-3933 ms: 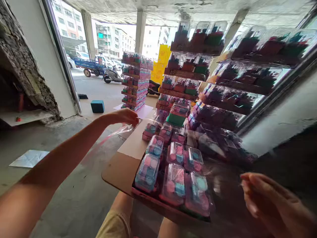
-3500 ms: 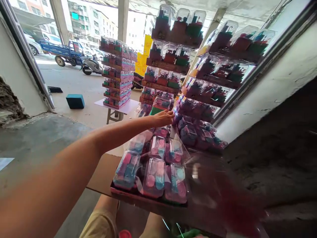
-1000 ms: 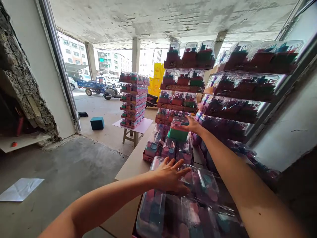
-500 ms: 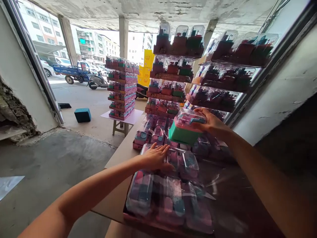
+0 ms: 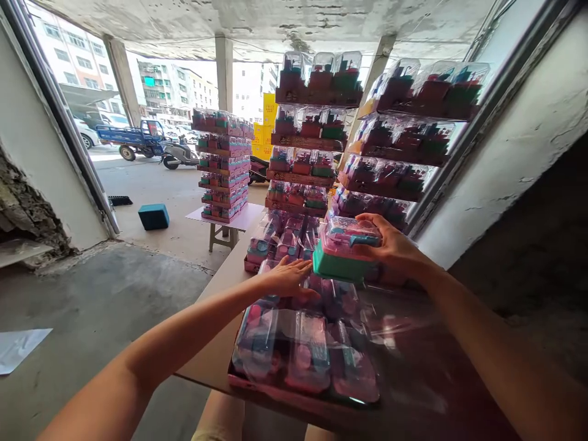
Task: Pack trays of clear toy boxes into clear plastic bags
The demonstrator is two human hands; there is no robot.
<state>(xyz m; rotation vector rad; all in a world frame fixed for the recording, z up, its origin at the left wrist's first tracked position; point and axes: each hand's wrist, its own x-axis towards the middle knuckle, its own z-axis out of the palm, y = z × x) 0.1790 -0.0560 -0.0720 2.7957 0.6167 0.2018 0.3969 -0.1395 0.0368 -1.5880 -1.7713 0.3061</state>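
Observation:
My right hand [image 5: 390,244] grips a small plastic toy case [image 5: 340,262] by its right end, fingers on top and thumb along the side. The case has a green base, a pink layer and a clear lid, and it is held above the packed cases. My left hand [image 5: 289,279] is spread palm down just left of it, over the clear-lidded cases in the near tray [image 5: 257,384]; whether the palm touches them I cannot tell. Clear plastic film [image 5: 390,334] lies loose at that tray's right side.
Trays of similar cases rise in a middle stack [image 5: 305,171], a right stack [image 5: 390,153] and a farther stack [image 5: 223,165] on a stool [image 5: 223,237]. The table edge [image 5: 202,387] runs before my knees. A teal block [image 5: 154,217] sits on the floor.
The green and pink case has come down slightly in my right hand. My left hand stays spread beside it, and the view has shifted a little.

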